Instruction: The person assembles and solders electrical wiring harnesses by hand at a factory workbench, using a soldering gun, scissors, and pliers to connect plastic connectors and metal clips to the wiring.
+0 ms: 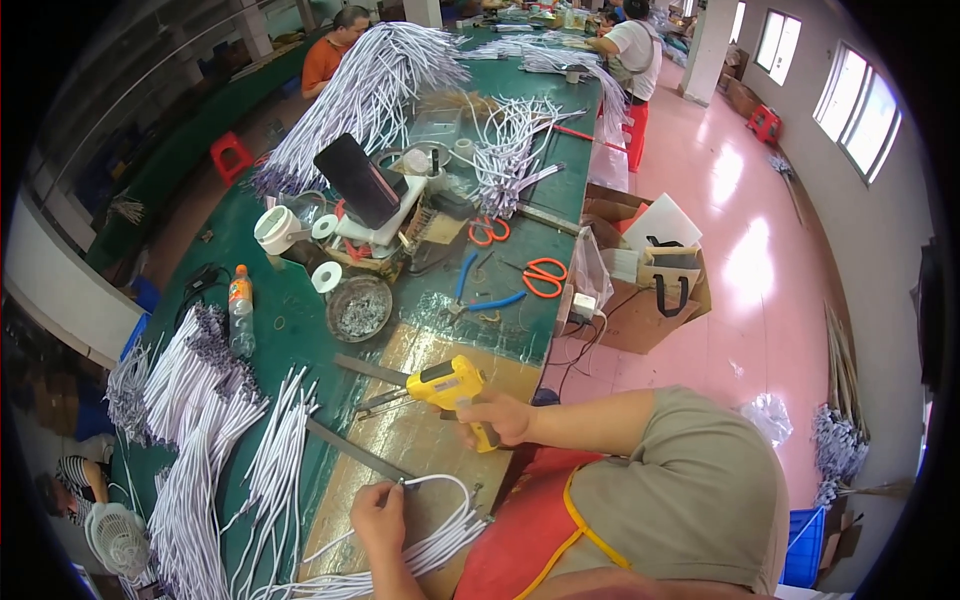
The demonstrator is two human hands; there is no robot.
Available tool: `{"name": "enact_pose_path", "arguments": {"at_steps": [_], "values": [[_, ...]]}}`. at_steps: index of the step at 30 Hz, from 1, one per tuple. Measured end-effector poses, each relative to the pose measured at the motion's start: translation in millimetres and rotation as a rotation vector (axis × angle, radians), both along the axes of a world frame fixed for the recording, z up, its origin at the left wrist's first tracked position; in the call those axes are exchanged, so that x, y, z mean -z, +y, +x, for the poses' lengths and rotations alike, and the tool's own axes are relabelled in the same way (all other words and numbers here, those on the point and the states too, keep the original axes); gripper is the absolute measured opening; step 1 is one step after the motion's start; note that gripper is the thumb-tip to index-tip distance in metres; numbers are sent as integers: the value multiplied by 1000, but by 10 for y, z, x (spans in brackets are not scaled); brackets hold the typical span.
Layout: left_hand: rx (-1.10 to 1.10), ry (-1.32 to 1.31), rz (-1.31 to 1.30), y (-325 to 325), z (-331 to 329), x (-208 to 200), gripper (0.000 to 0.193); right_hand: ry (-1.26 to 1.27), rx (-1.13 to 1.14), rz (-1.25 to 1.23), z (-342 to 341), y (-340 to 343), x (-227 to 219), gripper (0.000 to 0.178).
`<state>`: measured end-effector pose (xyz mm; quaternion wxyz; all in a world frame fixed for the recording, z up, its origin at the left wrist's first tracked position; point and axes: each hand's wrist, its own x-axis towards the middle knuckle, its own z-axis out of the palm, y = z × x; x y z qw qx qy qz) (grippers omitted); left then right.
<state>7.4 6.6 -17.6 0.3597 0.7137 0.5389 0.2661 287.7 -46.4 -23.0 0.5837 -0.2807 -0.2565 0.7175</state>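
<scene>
My right hand [497, 415] is wrapped round the grip of a yellow and black glue gun [445, 382], its nozzle pointing left over the work board. Below it, my left hand [378, 512] pinches the end of a white cord [450, 481], which loops to the right in an arc. More white cords [440, 545] lie bunched beside my left wrist. A dark metal strip [350, 445] runs across the board [330, 500] up to my left fingertips. The glue gun is held above the board, apart from the cord end.
Bundles of white cords [190, 400] cover the left of the green table [300, 345]. Ahead are a bowl [360, 308], blue-handled pliers [490, 302], orange scissors [545, 278], a bottle [241, 310] and a phone [360, 180]. Boxes [640, 325] stand right. Other people sit or stand farther off.
</scene>
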Motion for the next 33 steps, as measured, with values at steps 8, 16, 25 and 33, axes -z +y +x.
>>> {"name": "enact_pose_path", "arguments": {"at_steps": [8,16,25,33], "values": [[-20,33,-1,-17,38,-65,12,35,-2,-12,-1,0,-6,41],[-6,15,-11,-9,16,-51,12,13,9,9,-19,6,53,41],[13,33,-31,-11,34,-47,14,39,50,-44,-42,0,127,28],[29,39,-69,14,18,-36,11,-41,60,-8,-25,44,111,28]]}}
